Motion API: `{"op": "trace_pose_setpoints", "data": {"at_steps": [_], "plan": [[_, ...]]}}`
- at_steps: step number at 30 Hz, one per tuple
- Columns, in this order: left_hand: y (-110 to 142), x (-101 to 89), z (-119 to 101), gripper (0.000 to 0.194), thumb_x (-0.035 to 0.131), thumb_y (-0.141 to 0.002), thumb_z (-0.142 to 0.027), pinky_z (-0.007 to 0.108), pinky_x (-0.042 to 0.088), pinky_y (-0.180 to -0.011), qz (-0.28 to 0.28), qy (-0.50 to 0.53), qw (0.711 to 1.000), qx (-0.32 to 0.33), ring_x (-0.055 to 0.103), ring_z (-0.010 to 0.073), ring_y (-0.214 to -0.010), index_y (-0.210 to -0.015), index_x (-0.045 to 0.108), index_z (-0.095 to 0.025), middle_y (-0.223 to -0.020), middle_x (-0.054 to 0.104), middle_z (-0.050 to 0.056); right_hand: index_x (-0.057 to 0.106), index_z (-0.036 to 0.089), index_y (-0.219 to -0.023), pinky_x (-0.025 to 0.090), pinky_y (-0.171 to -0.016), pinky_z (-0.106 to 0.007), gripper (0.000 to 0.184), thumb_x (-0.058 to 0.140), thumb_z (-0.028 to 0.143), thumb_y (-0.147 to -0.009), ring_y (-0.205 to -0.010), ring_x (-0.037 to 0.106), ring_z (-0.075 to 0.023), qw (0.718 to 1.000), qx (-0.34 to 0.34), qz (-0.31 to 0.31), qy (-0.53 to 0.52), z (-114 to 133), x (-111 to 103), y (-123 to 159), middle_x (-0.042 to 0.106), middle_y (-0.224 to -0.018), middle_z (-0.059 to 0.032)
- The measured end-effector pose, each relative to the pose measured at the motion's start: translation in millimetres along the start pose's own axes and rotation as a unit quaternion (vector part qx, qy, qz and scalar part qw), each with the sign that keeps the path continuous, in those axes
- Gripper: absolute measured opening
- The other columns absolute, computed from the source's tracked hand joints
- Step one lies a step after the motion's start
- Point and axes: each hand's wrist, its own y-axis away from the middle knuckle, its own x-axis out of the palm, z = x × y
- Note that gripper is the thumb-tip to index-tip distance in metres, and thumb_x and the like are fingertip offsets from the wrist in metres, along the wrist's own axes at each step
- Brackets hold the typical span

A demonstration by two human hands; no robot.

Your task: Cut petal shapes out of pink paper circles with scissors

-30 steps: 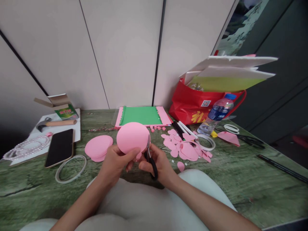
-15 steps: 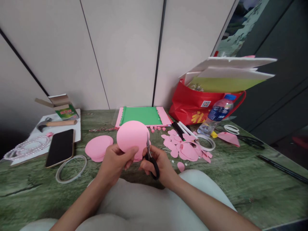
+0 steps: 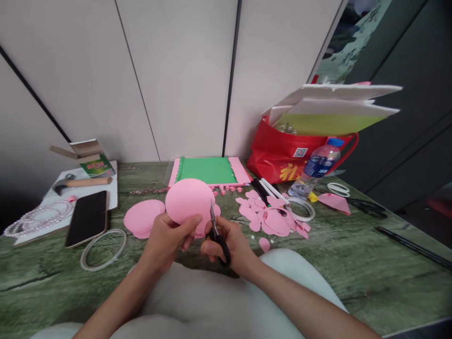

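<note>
Between the thumb and fingers of my left hand [image 3: 173,238] is a round piece of pink paper [image 3: 187,201], held up above the table. My right hand [image 3: 231,242] grips black-handled scissors [image 3: 221,242] whose blades point up along the paper's right edge. Part of the paper behind the blades is hidden, and I cannot tell how deep any cut runs. Left of my hands lies a stack of pink paper circles [image 3: 143,216]. To the right is a loose heap of pink paper petals [image 3: 275,221].
A phone [image 3: 87,219], a tape roll [image 3: 104,249], a hammer [image 3: 84,181] and bead strings [image 3: 38,217] lie at left. Green paper [image 3: 207,170] is at the back. At right stand a red bag [image 3: 273,155] and a water bottle [image 3: 319,165], near another tape roll [image 3: 300,209].
The pink paper circle has shifted slightly left in my left hand. The scissors have moved a little left with it, and their blades now lean further left.
</note>
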Motion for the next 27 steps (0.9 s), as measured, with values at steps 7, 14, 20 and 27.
{"op": "trace_pose_setpoints", "data": {"at_steps": [7, 14, 20, 27], "plan": [[1.5, -0.4, -0.8, 0.030, 0.067, -0.062, -0.032, 0.018, 0.022, -0.031, 0.025, -0.031, 0.999, -0.012, 0.032, 0.0043, -0.031, -0.043, 0.052, -0.014, -0.035, 0.043, -0.005, 0.045, 0.020, -0.078, 0.033, -0.049, -0.022, 0.043, 0.076, 0.036, -0.052, -0.053, 0.043, -0.0096, 0.999, -0.032, -0.007, -0.032, 10.1, 1.8, -0.1, 0.051, -0.062, 0.0043], [0.4, -2.2, 2.4, 0.028, 0.068, -0.064, -0.031, 0.017, 0.021, -0.032, 0.040, -0.009, 0.999, -0.005, 0.032, 0.0032, -0.032, -0.047, 0.054, -0.013, -0.038, 0.045, -0.005, 0.044, 0.020, -0.078, 0.029, -0.046, -0.020, 0.044, 0.078, 0.029, -0.051, -0.050, 0.038, -0.0073, 0.998, -0.040, -0.015, -0.041, 6.5, 1.0, -1.4, 0.046, -0.058, 0.0069], [-1.1, -2.0, 3.7, 0.030, 0.068, -0.063, -0.032, 0.017, 0.019, -0.032, 0.026, -0.005, 1.000, -0.008, 0.031, 0.0029, -0.031, -0.047, 0.052, -0.013, -0.036, 0.043, -0.006, 0.045, 0.018, -0.075, 0.027, -0.044, -0.018, 0.041, 0.078, 0.027, -0.051, -0.045, 0.034, -0.0050, 0.998, -0.035, -0.015, -0.047, 5.6, 0.8, -1.5, 0.045, -0.052, 0.0089], [0.6, -1.3, 1.3, 0.030, 0.069, -0.061, -0.030, 0.018, 0.018, -0.033, 0.018, 0.007, 1.000, -0.011, 0.028, 0.0023, -0.031, -0.045, 0.050, -0.013, -0.033, 0.039, -0.007, 0.046, 0.019, -0.074, 0.028, -0.041, -0.018, 0.035, 0.074, 0.031, -0.055, -0.042, 0.036, -0.0051, 0.999, -0.022, -0.025, -0.040, -3.2, -1.4, -2.8, 0.045, -0.049, 0.0093]]}}
